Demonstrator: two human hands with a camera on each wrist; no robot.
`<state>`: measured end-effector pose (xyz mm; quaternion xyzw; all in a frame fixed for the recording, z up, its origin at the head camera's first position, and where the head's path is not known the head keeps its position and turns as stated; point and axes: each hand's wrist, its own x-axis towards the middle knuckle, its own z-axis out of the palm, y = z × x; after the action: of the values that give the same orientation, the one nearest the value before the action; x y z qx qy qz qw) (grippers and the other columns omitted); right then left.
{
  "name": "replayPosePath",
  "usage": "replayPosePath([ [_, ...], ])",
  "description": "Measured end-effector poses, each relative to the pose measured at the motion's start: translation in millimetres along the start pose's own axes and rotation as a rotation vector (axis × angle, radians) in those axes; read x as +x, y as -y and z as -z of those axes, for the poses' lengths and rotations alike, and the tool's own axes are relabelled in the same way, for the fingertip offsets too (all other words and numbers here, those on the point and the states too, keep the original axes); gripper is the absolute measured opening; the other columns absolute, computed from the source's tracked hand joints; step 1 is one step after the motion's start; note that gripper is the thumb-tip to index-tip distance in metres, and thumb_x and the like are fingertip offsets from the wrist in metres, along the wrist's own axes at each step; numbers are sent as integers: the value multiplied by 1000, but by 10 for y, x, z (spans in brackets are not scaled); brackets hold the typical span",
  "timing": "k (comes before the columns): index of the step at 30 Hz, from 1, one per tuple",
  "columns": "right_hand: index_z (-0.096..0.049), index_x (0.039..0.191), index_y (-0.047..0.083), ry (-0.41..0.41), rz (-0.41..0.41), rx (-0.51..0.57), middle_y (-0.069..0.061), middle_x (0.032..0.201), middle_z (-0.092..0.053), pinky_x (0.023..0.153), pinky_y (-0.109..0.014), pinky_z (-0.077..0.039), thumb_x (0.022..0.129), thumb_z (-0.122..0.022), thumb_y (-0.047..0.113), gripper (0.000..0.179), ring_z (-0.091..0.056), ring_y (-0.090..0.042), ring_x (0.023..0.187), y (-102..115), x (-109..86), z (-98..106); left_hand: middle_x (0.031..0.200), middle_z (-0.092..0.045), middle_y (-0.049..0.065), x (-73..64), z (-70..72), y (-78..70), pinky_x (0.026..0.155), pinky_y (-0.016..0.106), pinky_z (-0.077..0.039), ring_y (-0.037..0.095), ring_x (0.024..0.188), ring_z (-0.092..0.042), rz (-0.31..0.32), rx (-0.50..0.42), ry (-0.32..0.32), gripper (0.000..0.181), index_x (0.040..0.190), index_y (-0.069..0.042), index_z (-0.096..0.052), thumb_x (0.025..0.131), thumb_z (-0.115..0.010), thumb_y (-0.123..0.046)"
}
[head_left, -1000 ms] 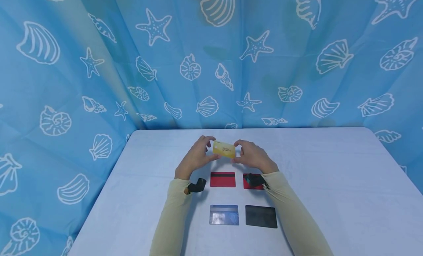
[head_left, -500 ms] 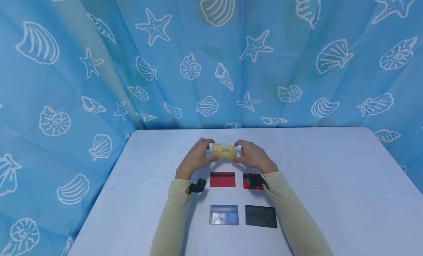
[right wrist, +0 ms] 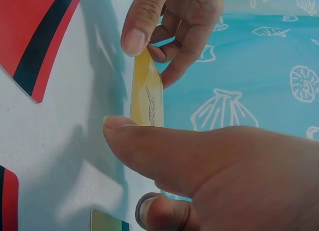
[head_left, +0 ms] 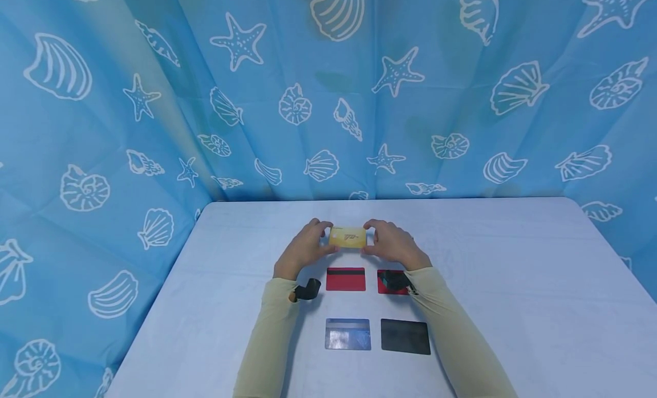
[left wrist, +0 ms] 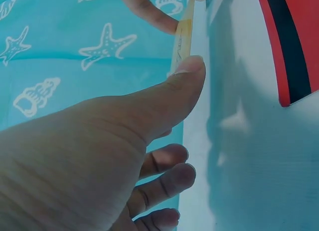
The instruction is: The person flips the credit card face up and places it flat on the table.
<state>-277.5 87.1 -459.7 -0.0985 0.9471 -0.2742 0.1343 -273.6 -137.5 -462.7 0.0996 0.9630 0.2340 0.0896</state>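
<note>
A yellow bank card (head_left: 348,237) with a chip is held up above the table by its two short ends. My left hand (head_left: 305,247) pinches the left end between thumb and fingers. At the right end, my right hand (head_left: 392,242) grips it the same way. The right wrist view has the card (right wrist: 148,94) nearly edge-on, with lettering on its face. Seen from the left wrist, the left thumb (left wrist: 189,66) presses the card's lower edge while the other fingers hang loosely curled.
On the white table lie a red card (head_left: 346,279) with a black stripe, another red card (head_left: 387,285) partly covered by the right wrist camera, a silver-blue card (head_left: 348,334) and a black card (head_left: 405,336). A gold card (right wrist: 107,221) shows near the right fingers.
The yellow card has come down slightly, from tilted to nearly level, and its face leans back more. Both hands have moved slightly with it. The cards on the table have stayed put.
</note>
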Motion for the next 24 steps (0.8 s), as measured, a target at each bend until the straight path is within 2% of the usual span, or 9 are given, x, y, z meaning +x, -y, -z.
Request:
replayPosePath([
  [6,-57,143,11,-4,-7,-10,-8,95,-65,65,-28,-47,86,-84,31,66,-57,-20,81,-2,9,-20,133,-59,8,10,-24,14,108,42,-53,24,122,-59,14,5,8,67,149,-18,-54,90,-81,-34],
  [18,-57,144,11,-1,-16,-9,-7,100,-67,69,-29,-48,86,-84,30,67,-58,-19,85,-28,44,-89,130,-60,11,2,-26,11,109,44,-52,26,122,-60,8,22,34,63,148,-13,-55,92,-79,-31],
  [24,-57,144,11,-11,-19,-13,-9,109,-68,75,-34,-53,86,-85,30,67,-60,-21,92,-43,53,-113,131,-61,10,12,-47,22,110,45,-52,25,122,-60,18,31,36,64,148,-15,-55,92,-79,-33],
])
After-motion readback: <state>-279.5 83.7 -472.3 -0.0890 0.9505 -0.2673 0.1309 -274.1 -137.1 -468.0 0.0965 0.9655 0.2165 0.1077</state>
